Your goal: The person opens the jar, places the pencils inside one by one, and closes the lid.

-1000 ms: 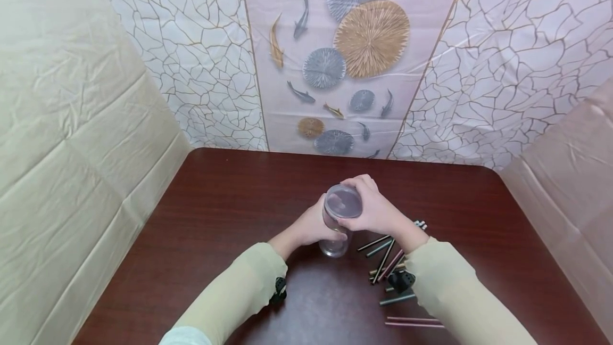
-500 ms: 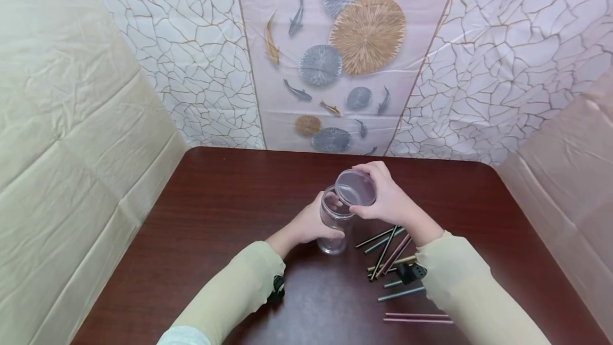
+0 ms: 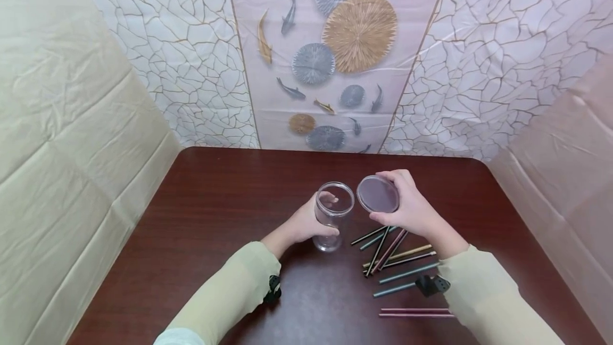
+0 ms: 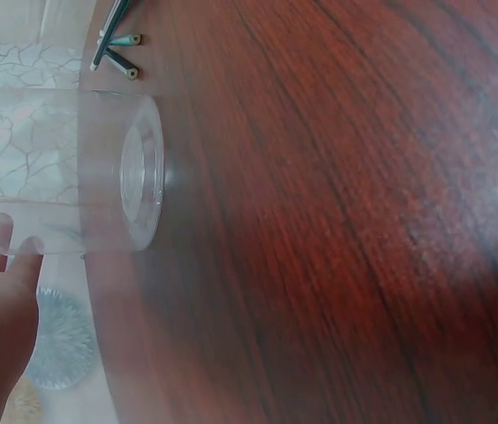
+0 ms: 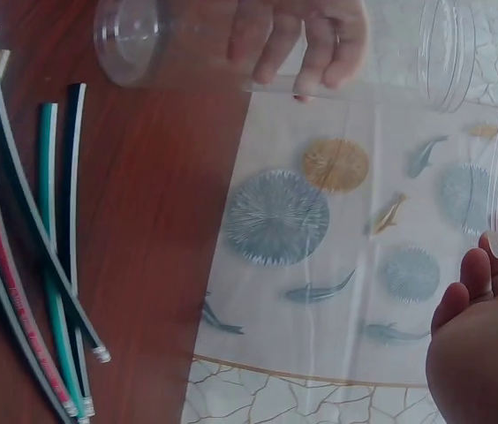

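A clear plastic jar (image 3: 328,244) stands upright near the middle of the dark wooden table, its round mouth uncovered. My left hand (image 3: 304,223) grips it from the left, the thumb across its near side and the fingers around the back. Up in my right hand (image 3: 409,205), a round clear lid (image 3: 377,194) is pinched by its edge. The lid is tilted, to the right of the jar's rim and apart from it. Through the jar's wall (image 5: 390,53) in the right wrist view, the left hand's fingers show. Nothing is visible inside the jar.
Several pencils (image 3: 383,249), dark, teal, pink and gold, lie in a loose crossing pile right of the jar, below the right forearm. Two pink pencils (image 3: 416,313) lie side by side nearer the front. A patterned cloth (image 3: 359,111) hangs behind the table (image 3: 230,190).
My right hand has lifted the lid off the jar's mouth and carried it to the right. The left hand keeps its hold on the jar, which stays nearly in place.
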Tool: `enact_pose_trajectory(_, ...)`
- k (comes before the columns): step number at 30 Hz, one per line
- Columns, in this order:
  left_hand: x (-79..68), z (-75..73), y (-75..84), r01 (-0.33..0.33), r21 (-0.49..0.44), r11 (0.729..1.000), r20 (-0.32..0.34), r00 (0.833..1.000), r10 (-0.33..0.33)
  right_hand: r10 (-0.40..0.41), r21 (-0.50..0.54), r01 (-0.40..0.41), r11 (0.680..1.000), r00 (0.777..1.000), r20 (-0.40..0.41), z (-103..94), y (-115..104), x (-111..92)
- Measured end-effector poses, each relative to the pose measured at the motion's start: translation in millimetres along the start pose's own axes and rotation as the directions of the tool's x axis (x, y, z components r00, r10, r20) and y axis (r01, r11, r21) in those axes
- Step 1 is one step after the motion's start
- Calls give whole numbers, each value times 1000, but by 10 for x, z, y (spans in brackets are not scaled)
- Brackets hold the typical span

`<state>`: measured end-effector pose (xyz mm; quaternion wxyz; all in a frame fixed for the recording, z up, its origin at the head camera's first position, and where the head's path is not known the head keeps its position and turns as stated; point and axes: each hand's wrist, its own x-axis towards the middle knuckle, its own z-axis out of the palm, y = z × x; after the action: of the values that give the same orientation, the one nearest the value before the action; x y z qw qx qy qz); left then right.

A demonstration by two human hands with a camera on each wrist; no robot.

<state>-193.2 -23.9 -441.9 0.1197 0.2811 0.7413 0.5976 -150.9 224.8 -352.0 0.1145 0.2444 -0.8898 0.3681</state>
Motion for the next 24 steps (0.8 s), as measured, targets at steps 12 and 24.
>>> enact_pose_trajectory(12,-26,-35,82,-2,-27,1000,36,999,3,-47,15,47,999,999,-16,292,88,-439)
enact_pose_trajectory(24,-75,-57,254,5,-19,1000,67,998,-4,-136,-35,136,990,991,-1,705,104,-794)
